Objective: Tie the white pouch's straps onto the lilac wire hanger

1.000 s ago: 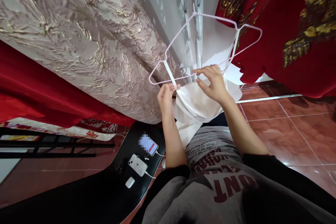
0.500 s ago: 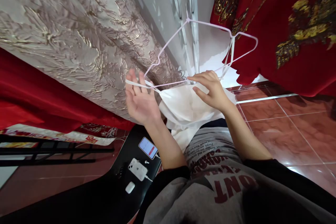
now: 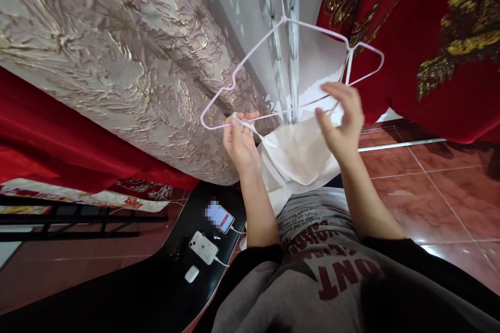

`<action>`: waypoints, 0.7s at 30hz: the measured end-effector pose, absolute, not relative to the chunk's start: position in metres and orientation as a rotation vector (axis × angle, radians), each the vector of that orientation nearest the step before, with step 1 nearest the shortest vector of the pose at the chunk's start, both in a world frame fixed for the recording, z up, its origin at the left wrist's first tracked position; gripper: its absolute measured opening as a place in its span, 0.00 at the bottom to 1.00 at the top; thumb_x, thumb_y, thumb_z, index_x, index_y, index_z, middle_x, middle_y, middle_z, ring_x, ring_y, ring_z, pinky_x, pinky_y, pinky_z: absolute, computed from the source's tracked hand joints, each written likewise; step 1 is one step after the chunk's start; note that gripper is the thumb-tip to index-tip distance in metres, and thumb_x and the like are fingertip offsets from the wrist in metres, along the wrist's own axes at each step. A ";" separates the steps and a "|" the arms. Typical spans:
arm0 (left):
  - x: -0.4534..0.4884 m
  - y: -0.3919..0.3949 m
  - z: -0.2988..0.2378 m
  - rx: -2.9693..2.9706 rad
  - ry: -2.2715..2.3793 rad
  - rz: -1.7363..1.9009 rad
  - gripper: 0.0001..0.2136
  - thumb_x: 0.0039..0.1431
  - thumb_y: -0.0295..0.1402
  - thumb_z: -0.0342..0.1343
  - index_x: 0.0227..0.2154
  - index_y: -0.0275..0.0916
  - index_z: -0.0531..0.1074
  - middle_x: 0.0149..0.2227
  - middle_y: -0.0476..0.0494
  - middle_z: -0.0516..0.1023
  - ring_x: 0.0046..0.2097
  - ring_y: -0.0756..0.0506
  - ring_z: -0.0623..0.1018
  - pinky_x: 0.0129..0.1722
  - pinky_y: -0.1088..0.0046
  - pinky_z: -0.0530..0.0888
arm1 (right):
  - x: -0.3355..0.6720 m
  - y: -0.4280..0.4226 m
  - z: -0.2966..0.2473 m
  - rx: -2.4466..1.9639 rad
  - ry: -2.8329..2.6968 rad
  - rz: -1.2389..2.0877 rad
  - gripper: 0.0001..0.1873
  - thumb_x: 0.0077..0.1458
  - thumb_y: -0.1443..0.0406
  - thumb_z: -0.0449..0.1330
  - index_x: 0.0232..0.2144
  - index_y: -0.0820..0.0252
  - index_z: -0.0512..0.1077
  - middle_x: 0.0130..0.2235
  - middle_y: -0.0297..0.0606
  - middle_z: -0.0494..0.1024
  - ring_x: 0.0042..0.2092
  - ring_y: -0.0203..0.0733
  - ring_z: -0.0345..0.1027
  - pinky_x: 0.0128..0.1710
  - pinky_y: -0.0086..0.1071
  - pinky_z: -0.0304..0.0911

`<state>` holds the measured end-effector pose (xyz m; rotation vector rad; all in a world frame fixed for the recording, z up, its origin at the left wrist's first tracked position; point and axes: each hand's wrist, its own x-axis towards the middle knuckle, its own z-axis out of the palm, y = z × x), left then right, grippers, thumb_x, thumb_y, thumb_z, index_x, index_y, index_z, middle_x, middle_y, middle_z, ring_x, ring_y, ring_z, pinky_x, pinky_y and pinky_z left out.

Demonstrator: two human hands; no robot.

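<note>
A pale pink wire hanger hangs from a white frame in the middle of the view. A white garment droops below its bottom bar, with one thin strap looped over the hanger's right shoulder. My left hand is closed, pinching the garment's other strap just under the left end of the bottom bar. My right hand is raised at the right part of the bar, fingers spread and curved, touching the top edge of the white cloth.
A beige and gold brocade garment hangs at the left over red fabric. A red garment with gold embroidery hangs at the right. Two phones and a white earbud case lie on a black surface below. The floor is red tile.
My left hand came back from the left and closed on the strap under the hanger bar. My right hand rose and shifted right along the bar. The hanger swung slightly.
</note>
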<state>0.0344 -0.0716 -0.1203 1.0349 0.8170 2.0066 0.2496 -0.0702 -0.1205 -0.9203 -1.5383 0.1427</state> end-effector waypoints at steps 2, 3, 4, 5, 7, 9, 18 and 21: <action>0.034 -0.069 -0.121 1.020 0.785 1.991 0.18 0.60 0.52 0.66 0.37 0.41 0.74 0.36 0.44 0.82 0.46 0.42 0.85 0.60 0.59 0.77 | 0.269 -0.059 -0.129 -1.035 -1.361 0.155 0.23 0.64 0.58 0.62 0.60 0.44 0.71 0.61 0.42 0.73 0.61 0.55 0.70 0.61 0.59 0.68; 0.034 -0.068 -0.122 1.015 0.775 1.991 0.19 0.59 0.52 0.67 0.36 0.41 0.74 0.36 0.44 0.82 0.45 0.42 0.86 0.59 0.60 0.77 | 0.277 -0.053 -0.133 -1.070 -1.338 0.198 0.23 0.62 0.59 0.62 0.59 0.45 0.71 0.60 0.42 0.72 0.58 0.54 0.72 0.58 0.56 0.71; 0.034 -0.068 -0.122 1.012 0.769 1.996 0.19 0.59 0.52 0.68 0.36 0.41 0.74 0.35 0.45 0.81 0.45 0.42 0.86 0.59 0.60 0.77 | 0.283 -0.047 -0.136 -1.089 -1.342 0.254 0.22 0.61 0.59 0.63 0.57 0.47 0.72 0.60 0.43 0.72 0.54 0.51 0.74 0.55 0.53 0.73; 0.034 -0.067 -0.122 1.011 0.766 2.003 0.19 0.58 0.52 0.68 0.36 0.41 0.74 0.34 0.46 0.80 0.45 0.43 0.86 0.59 0.61 0.77 | 0.287 -0.041 -0.138 -1.096 -1.349 0.302 0.20 0.61 0.60 0.63 0.55 0.48 0.73 0.59 0.43 0.71 0.51 0.48 0.75 0.52 0.50 0.74; 0.033 -0.067 -0.122 1.013 0.775 2.014 0.20 0.59 0.53 0.67 0.36 0.41 0.73 0.34 0.46 0.79 0.44 0.43 0.86 0.58 0.61 0.77 | 0.288 -0.033 -0.137 -1.105 -1.334 0.351 0.18 0.60 0.61 0.63 0.53 0.50 0.73 0.56 0.42 0.72 0.45 0.43 0.76 0.48 0.45 0.74; 0.033 -0.067 -0.122 1.019 0.788 2.007 0.20 0.59 0.53 0.67 0.36 0.41 0.73 0.34 0.46 0.79 0.45 0.42 0.86 0.57 0.62 0.78 | 0.285 -0.030 -0.128 -1.138 -1.280 0.363 0.19 0.58 0.63 0.64 0.52 0.51 0.72 0.52 0.41 0.74 0.37 0.38 0.73 0.40 0.41 0.73; 0.028 -0.063 -0.121 0.942 0.712 2.021 0.20 0.54 0.51 0.72 0.33 0.40 0.73 0.30 0.50 0.73 0.38 0.48 0.82 0.52 0.66 0.79 | 0.300 -0.023 -0.046 -0.919 -1.293 0.557 0.05 0.55 0.68 0.64 0.29 0.56 0.80 0.24 0.33 0.74 0.22 0.33 0.53 0.24 0.35 0.56; 0.027 -0.061 -0.120 0.972 0.681 2.005 0.20 0.54 0.51 0.72 0.33 0.40 0.74 0.29 0.50 0.72 0.38 0.47 0.81 0.51 0.66 0.79 | 0.317 0.001 -0.051 -0.654 -1.106 0.441 0.12 0.56 0.66 0.65 0.43 0.55 0.83 0.40 0.40 0.83 0.31 0.38 0.69 0.33 0.39 0.70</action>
